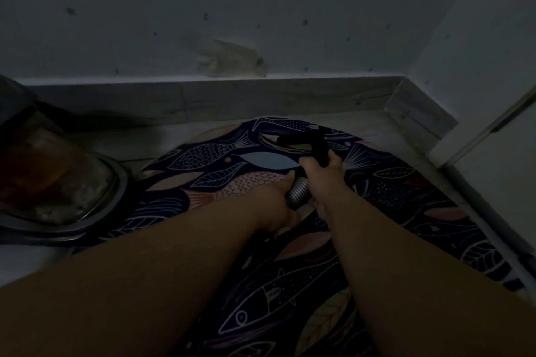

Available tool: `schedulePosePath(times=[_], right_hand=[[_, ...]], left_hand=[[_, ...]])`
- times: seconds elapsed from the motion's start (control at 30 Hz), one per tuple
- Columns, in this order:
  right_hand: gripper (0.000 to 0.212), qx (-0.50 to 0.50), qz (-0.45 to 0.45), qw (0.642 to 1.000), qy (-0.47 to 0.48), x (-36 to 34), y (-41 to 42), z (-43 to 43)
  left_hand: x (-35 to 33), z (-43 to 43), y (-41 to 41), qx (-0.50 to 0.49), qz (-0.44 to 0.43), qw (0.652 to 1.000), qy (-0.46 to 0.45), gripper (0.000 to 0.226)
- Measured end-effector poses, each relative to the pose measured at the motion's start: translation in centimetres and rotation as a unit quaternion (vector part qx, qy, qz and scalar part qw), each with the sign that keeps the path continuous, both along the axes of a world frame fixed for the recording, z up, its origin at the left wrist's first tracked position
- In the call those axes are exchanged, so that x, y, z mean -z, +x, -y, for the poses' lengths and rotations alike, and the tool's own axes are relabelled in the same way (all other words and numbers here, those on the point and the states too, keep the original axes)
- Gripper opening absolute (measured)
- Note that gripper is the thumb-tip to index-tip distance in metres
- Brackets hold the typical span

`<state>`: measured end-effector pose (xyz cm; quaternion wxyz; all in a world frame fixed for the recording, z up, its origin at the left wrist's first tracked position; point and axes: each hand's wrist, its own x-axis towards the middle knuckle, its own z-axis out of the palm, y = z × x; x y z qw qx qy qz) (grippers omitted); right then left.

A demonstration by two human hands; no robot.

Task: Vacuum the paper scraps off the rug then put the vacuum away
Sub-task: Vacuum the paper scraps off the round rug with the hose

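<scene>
We look down at a dim corner. The largest thing is the pale, speckled wall (261,9), which stands behind the rug (391,206) and bears a rough, lighter patch (232,58) just above the baseboard (232,95). The baseboard runs along the rug's far side and turns at the right rear corner. The rug is dark with outlined fish and leaves. It lies on a pale floor (377,127) and fills the middle and lower part of our view, its rounded far edge near the baseboard but not touching it.

Left of the rug sits the vacuum body (52,177). It has a rounded clear bin with a metallic rim, and its lower edge lies at the rug's left border; we cannot tell whether it overlaps the rug.

Both bare forearms reach out over the middle of the rug. Our left hand (278,200) curls around the ribbed silver hose (297,190) from the left, its forefinger laid forward along it. Our right hand (324,180) is just beside it, fingers wrapped tightly round the black nozzle (304,143) where it joins the hose. The two hands are almost touching. The nozzle bends left beyond the right hand and points across the far part of the rug; in this light we cannot tell whether its tip rests on the rug.
</scene>
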<state>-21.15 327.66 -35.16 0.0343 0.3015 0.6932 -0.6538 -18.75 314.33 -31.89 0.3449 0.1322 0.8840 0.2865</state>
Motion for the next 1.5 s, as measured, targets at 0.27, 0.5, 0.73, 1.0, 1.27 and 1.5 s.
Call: schedulePosePath(times=[0.27,0.5,0.73,1.0,1.27,1.5], right_hand=[[0.073,-0.016,-0.001,1.0,0.001,-0.5,-0.2,0.2],[0.085,0.025,0.0,1.0,0.013,-0.4,0.4,-1.6],[0.082,0.064,0.007,0.997,0.033,-0.4,1.5,-5.7],[0.08,0.093,0.003,0.994,0.05,-0.1,2.3,-10.1],[0.081,0.058,-0.002,0.997,0.049,-0.2,0.3,-11.5],[0.08,-0.002,-0.01,1.0,0.02,0.6,-1.9,-10.5]], left_hand=[[-0.8,0.2,0.2,0.013,-0.024,1.0,-0.001,0.092],[-1.0,-2.1,0.4,0.003,0.033,0.999,0.031,0.094],[-1.0,-5.7,0.8,0.058,-0.006,0.998,-0.028,0.091],[-1.0,-10.6,1.0,0.072,-0.001,0.997,-0.002,0.086],[0.1,-12.2,-0.5,0.041,-0.018,0.999,-0.004,0.087],[0.7,-11.3,-1.6,-0.01,-0.004,1.0,-0.019,0.091]])
